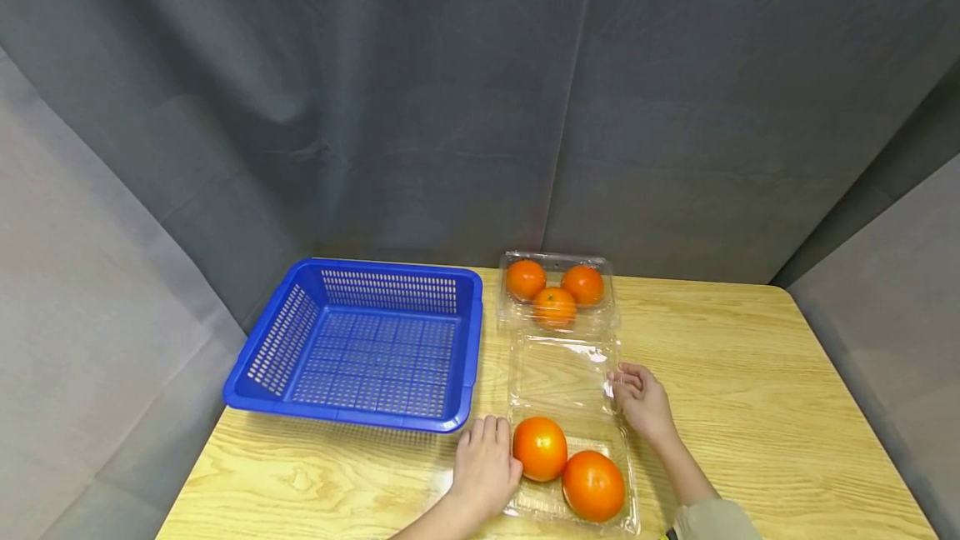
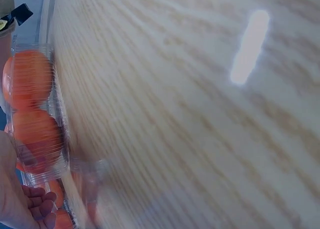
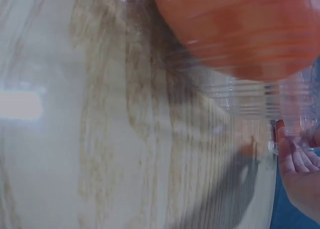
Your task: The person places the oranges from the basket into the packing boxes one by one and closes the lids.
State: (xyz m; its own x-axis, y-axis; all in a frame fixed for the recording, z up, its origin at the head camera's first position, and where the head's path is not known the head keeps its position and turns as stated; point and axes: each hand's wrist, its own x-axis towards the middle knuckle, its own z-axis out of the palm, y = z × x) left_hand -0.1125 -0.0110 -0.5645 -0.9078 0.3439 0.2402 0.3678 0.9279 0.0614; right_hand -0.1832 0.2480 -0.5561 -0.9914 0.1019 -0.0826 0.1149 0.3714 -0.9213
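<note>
In front of me a clear plastic clamshell box (image 1: pixel 534 508) lies open, its lid (image 1: pixel 562 373) folded away toward the back. Two oranges (image 1: pixel 540 449) (image 1: pixel 593 486) sit in its base. My left hand (image 1: pixel 486 465) rests at the base's left side, thumb against the wall and fingers reaching forward along the table. My right hand (image 1: pixel 643 402) pinches the right edge of the lid; the right wrist view shows its fingers (image 3: pixel 292 156) at the clear plastic. Ribbed box walls partly blur the oranges (image 2: pixel 35 139) in the left wrist view.
A blue plastic basket (image 1: pixel 468 357) stands to the left on the wooden table (image 1: pixel 735 373). Behind the lid, another clear box (image 1: pixel 556 260) holds three oranges (image 1: pixel 555 307). Grey cloth (image 1: pixel 450 107) hangs along the table's back edge.
</note>
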